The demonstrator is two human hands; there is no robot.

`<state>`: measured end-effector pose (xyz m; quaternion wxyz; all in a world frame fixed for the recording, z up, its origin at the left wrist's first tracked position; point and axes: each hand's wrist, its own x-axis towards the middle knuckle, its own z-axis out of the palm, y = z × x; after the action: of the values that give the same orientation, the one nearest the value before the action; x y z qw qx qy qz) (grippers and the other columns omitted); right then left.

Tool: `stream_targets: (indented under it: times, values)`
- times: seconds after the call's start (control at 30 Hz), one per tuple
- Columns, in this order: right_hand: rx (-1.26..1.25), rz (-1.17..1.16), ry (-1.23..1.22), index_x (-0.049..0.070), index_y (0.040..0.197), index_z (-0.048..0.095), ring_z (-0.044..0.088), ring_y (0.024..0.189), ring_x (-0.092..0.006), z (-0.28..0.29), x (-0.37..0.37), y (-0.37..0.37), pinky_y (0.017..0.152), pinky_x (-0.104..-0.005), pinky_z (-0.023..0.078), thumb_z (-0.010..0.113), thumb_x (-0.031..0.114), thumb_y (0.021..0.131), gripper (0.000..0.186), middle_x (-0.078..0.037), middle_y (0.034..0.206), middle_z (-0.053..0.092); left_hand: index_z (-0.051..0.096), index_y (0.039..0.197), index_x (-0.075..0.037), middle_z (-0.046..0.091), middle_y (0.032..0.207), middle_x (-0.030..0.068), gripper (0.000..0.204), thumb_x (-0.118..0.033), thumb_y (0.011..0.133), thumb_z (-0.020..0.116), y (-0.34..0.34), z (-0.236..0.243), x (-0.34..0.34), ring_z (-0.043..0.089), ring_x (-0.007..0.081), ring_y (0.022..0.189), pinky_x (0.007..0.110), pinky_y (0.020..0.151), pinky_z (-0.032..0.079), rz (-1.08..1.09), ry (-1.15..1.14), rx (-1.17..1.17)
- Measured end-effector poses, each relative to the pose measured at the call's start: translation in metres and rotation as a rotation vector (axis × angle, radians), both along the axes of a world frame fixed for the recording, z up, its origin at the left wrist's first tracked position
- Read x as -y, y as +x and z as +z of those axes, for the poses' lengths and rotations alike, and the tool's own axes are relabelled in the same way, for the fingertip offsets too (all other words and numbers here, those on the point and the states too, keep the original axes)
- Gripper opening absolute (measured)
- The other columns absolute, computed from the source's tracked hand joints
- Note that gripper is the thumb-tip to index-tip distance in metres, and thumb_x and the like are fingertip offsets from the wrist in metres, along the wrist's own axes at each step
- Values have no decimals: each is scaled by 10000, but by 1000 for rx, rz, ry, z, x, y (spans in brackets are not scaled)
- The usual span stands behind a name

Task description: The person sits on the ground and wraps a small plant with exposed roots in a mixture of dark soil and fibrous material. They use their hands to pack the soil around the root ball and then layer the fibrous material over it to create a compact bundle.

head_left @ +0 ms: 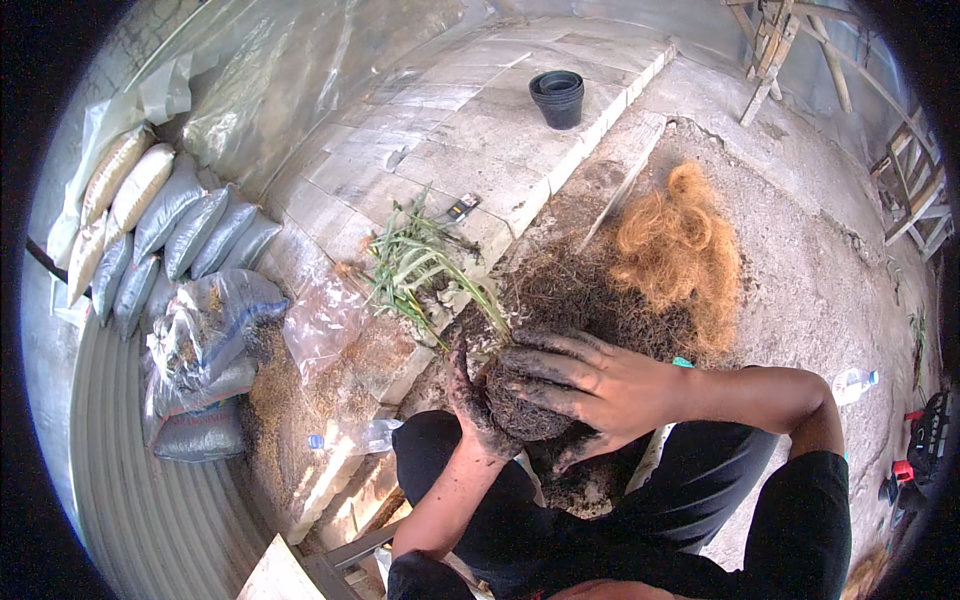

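Between my knees, both soil-covered hands cup a round, dark ball of soil and fibre (528, 408). My left hand (472, 402) supports its left side, with the thumb pointing up. My right hand (600, 385) lies across the top and right side, its fingers curved over the ball. Just beyond my left hand, long green leaves and stems (430, 265) reach down toward the ball; whether a stem joins it I cannot tell. A heap of dark soil (575, 300) lies right behind my hands, with a tangle of orange-brown coconut fibre (685, 260) on its right side.
Stacked black pots (557, 98) stand on the paved ledge at the back. Filled plastic sacks (185, 220) are piled at the left, near a clear plastic bag (325, 320). Plastic bottles (380, 436) (853, 385) lie on both sides. Wooden frames (780, 50) stand at the far right.
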<state>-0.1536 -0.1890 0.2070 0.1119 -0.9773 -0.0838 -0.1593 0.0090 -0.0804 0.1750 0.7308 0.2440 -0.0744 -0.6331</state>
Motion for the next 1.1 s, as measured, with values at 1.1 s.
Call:
stream_targets:
  times: [1.1]
  values:
    - [524, -114, 187, 41, 1193, 547, 493, 1140, -358, -52, -6, 58, 966, -419, 426, 662, 377, 756, 563, -173, 1263, 481, 467, 1247, -157, 500, 1243, 64, 580, -580, 862, 372, 17, -50, 4, 481, 239, 1162, 399, 968, 419, -10, -7, 65]
